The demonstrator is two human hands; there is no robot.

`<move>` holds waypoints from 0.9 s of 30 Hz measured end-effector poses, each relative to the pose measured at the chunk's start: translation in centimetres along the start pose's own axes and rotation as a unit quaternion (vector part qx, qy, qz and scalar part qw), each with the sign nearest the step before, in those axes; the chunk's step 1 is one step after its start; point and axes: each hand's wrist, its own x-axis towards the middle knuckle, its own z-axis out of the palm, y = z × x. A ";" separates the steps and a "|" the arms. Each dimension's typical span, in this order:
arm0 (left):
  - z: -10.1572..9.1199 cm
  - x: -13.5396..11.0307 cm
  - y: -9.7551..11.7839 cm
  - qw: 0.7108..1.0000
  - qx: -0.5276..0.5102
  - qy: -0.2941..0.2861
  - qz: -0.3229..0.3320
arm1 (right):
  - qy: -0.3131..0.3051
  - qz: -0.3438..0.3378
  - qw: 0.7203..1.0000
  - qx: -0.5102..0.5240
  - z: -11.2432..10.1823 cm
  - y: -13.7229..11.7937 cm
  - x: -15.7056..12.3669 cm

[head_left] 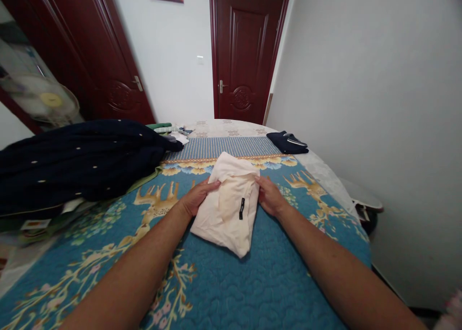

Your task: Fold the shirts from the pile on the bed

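Observation:
A folded cream garment (231,214) with a small black label (241,208) is in the middle of the blue quilted cover (274,282), slightly tilted. My left hand (198,195) grips its left edge, thumb on top and fingers mostly hidden beneath. On the opposite edge, my right hand (269,194) pinches the cloth near the upper right, its fingers partly hidden. Cloth layers make an open fold near the garment's upper part. I cannot tell whether its underside touches the cover.
A large dark navy cloth heap (79,164) lies at the left, with green and white fabrics (169,128) behind it. A folded navy garment (287,142) rests at the far right of the table. Beyond stand a door (249,50) and a fan (46,99).

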 end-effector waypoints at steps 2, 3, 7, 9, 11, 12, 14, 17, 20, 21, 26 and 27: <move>-0.1 0.1 0.0 1.000 -0.009 0.014 0.021 | -0.066 0.031 0.997 0.029 0.5 -0.1 -0.7; -0.2 0.1 0.1 0.999 -0.012 0.018 0.026 | -0.090 0.039 0.994 0.040 0.7 -0.2 -1.0; -0.1 0.0 0.5 0.999 -0.011 0.013 0.048 | -0.108 0.008 0.993 0.039 1.3 0.3 -1.6; 0.1 -0.1 0.5 0.998 -0.006 0.006 0.061 | -0.098 -0.016 0.995 0.023 1.5 0.7 -1.6; 0.3 -0.1 0.4 0.998 -0.003 0.005 0.059 | -0.086 -0.024 0.996 0.017 1.5 1.1 -1.4; 0.3 -0.1 0.4 0.999 -0.003 0.005 0.052 | -0.080 -0.020 0.996 0.018 1.5 1.2 -1.3; 0.3 -0.1 0.4 1.000 -0.010 0.000 0.028 | -0.075 -0.004 0.997 0.029 1.3 1.0 -1.2; -0.1 0.0 0.5 0.999 -0.039 -0.013 0.004 | -0.086 0.026 0.995 0.048 0.7 0.2 -1.2; -0.4 0.0 0.4 0.998 -0.056 -0.017 -0.008 | -0.095 0.049 0.993 0.048 0.1 -0.5 -1.2; -0.3 0.1 0.3 0.998 -0.053 -0.020 -0.017 | -0.096 0.054 0.993 0.044 0.0 -0.7 -1.2; 0.3 0.6 -0.2 1.000 -0.028 0.002 0.006 | -0.080 0.060 0.994 0.053 0.4 -0.8 -1.7; 0.3 0.7 -0.2 0.999 -0.031 0.018 0.029 | -0.093 0.064 0.992 0.064 0.4 -0.8 -1.8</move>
